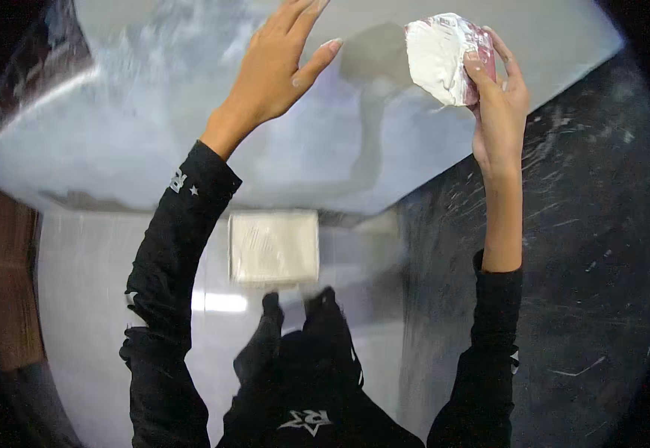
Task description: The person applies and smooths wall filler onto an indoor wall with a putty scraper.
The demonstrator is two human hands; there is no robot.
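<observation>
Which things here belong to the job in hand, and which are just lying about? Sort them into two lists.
In the job:
reddish flat tool, held in the right hand
white paste on it
grey surface, nearest the open left hand
pale rectangular item, probably: its top resembles the paste

Apparently just lying about:
brown object, left edge

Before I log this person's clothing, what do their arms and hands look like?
The left sleeve is black and long, with a pale print and a small star near its end. The right sleeve, also black, shows a small pale mark. The left hand and right hand are ungloved.
</observation>
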